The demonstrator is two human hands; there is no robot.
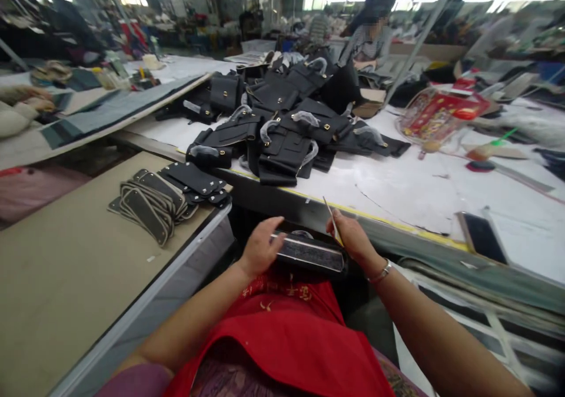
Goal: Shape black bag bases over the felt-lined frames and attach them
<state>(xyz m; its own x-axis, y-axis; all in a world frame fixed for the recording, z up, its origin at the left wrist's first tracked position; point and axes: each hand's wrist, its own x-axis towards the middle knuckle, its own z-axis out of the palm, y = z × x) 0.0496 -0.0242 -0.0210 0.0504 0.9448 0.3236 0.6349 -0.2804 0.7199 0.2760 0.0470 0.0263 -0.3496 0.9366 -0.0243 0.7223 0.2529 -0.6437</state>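
A black bag [311, 252] lies across my lap, its long flat panel edged with a pale line and facing up. Beside its left end is my left hand [262, 248], thumb and fingers apart, the thumb over the bag's edge. Whether that hand presses on the bag I cannot tell. To the right of the bag, my right hand [352, 236] is closed around a thin, pointed, stick-like tool [334, 223], yellowish at its lower end. The tool points up and away from me. Its exact kind is unclear.
Black bags with wrapped handles [282, 144] are heaped on the white table [375, 191]. Black panels [189, 182] and pale-edged panels [150, 205] lie on the left board [66, 267]. A phone [482, 237] and red-patterned container [441, 114] are at right. Co-workers sit beyond.
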